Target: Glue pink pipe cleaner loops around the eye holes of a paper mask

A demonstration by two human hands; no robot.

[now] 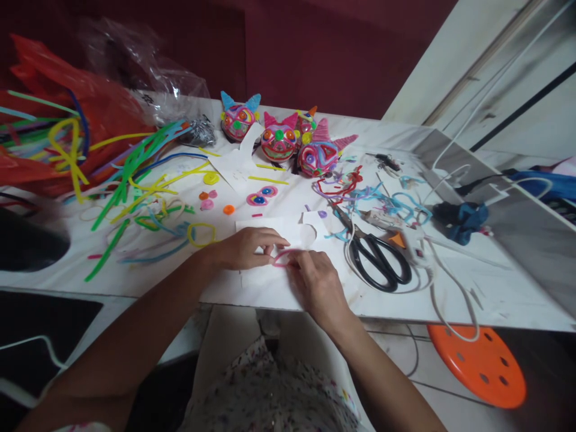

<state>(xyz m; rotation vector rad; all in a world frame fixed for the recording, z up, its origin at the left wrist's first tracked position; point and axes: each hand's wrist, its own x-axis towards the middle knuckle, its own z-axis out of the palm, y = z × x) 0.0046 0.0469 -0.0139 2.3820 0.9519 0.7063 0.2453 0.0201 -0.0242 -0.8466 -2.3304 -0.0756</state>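
Note:
A pink pipe cleaner loop lies on white paper near the table's front edge. My right hand pinches the loop's right end between thumb and fingers. At the loop's left end is my left hand, its fingers apart and its fingertips by the loop and the paper. Just behind the hands lies a cut piece of white paper. Farther back are blue-and-pink coiled eyes and an orange coil.
Black-handled scissors and a tangle of cords lie to the right. Colourful animal heads stand at the back. Pipe cleaners and a red bag fill the left. An orange stool is below right.

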